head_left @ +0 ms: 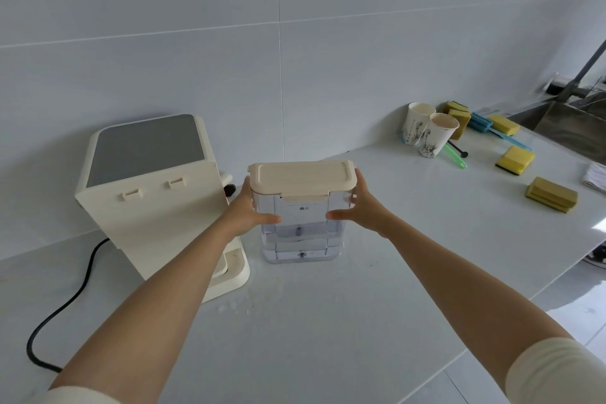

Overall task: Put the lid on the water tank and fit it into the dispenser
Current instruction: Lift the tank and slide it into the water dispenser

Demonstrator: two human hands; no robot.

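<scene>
A clear water tank [301, 239] stands upright on the white counter, partly filled with water. Its cream lid [303, 178] sits on top of it. My left hand [249, 210] grips the tank's left side just under the lid, thumb across the front. My right hand [359, 208] grips the right side the same way. The cream dispenser [147, 193] with a grey top panel stands just left of the tank, its back with two small tabs turned toward me, and my left forearm crosses its base.
A black power cord [75, 295] runs from the dispenser to the counter's left front. Two paper cups [429, 133], several yellow sponges [515, 159], blue and green brushes and a steel sink [570, 128] lie at the back right. Water drops [242, 303] lie on the counter before the dispenser.
</scene>
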